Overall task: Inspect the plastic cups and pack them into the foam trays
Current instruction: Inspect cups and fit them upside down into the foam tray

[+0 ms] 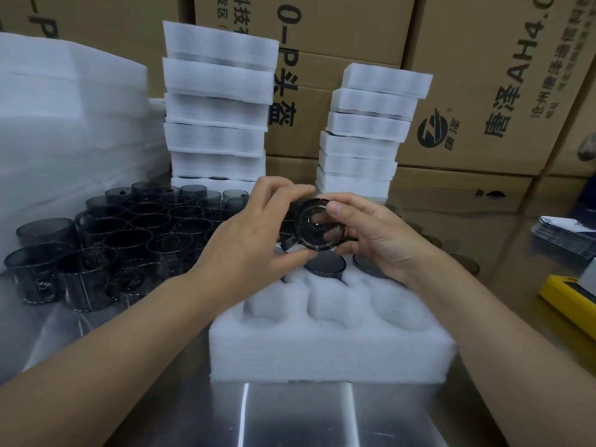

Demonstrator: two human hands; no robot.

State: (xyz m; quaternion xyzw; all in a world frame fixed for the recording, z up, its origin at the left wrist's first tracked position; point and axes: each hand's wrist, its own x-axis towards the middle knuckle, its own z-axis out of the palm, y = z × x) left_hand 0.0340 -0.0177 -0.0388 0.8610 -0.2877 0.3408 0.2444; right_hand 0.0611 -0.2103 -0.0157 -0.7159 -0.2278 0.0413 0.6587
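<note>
Fingers of the left hand (254,227) and right hand (371,233) pinch one smoky, dark, see-through plastic cup (319,225) between them, gripping its rim from either side, a round end turned toward the camera. Just beneath the fingers lies a white foam tray (322,350) with round pockets. Left of the left fingers stands a crowd of matching dark cups (129,227).
</note>
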